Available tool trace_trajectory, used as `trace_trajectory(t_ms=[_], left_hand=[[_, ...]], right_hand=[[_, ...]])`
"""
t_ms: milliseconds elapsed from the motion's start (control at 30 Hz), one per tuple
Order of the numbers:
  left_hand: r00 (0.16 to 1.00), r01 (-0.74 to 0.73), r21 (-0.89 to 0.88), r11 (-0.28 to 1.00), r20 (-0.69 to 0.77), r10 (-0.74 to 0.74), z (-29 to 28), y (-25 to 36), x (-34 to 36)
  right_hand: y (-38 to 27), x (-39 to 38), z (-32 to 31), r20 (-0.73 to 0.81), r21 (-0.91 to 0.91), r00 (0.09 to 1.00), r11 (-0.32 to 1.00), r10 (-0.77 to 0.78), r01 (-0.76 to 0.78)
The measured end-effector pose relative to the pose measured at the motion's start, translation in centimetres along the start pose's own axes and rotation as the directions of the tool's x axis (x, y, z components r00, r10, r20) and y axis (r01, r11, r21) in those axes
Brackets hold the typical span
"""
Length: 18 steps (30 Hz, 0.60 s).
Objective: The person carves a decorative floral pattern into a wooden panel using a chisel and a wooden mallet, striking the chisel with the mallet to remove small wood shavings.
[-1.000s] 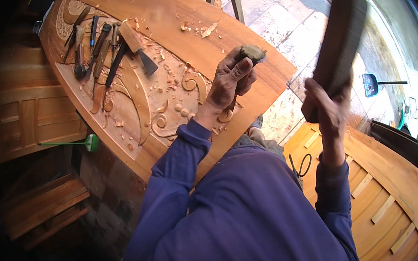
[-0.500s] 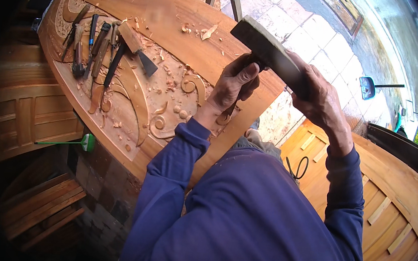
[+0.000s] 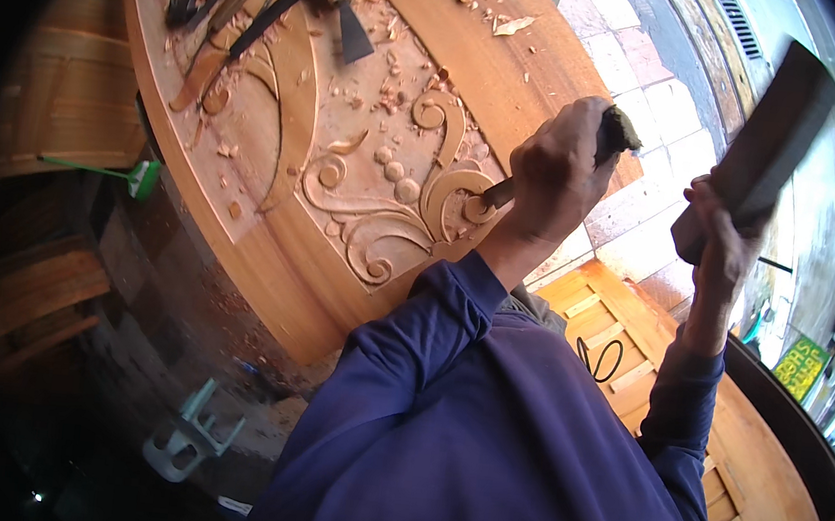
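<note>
My left hand [image 3: 559,174] is closed around a chisel with a worn, dark top [image 3: 619,134]; its shaft [image 3: 500,193] angles down to a carved scroll on the wooden panel [image 3: 302,315], where its tip rests or nearly rests. My right hand [image 3: 724,235] grips a long, dark block [image 3: 772,124], held upright and apart from the chisel, to the right of the panel. At the panel's upper left, several chisels and carving tools [image 3: 240,12] lie among pale shavings, with a wide flat blade [image 3: 355,42] beside them. Carved curls and round beads show between the tools and my left hand.
A second panel with battens [image 3: 752,443] lies at right, a cable loop [image 3: 601,364] beside it. At left are a panelled wooden piece [image 3: 69,117], a green brush [image 3: 141,177], wooden slats [image 3: 49,275] and a plastic stool [image 3: 189,439]. Tiled floor [image 3: 651,132] shows beyond the carved panel.
Half a second ago the block lay across the chisel's top; now it is lifted away to the right. My left hand has shifted right with the chisel angled toward the scroll. The view has turned.
</note>
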<state>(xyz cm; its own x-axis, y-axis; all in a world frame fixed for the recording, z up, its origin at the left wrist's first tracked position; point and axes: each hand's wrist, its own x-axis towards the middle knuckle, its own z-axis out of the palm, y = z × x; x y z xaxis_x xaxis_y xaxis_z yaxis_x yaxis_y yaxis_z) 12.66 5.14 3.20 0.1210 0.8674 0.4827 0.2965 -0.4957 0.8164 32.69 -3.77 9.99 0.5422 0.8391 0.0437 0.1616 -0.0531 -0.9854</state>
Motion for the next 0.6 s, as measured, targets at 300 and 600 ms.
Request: trace_trajectory(t_ms=[300,600], left_hand=[[0.997,0.071,0.028,0.997,0.016,-0.071,-0.1,0.6,-0.6],[0.995,0.033,0.046,0.998,0.088,-0.037,0.5,-0.6,-1.1]], right_hand=[[3.9,-0.9,-1.7,0.315,-0.699,0.918,0.595,-0.242,0.397],[2.2,-1.8,0.3,0.416,-0.585,0.902,0.726,-0.112,0.36]])
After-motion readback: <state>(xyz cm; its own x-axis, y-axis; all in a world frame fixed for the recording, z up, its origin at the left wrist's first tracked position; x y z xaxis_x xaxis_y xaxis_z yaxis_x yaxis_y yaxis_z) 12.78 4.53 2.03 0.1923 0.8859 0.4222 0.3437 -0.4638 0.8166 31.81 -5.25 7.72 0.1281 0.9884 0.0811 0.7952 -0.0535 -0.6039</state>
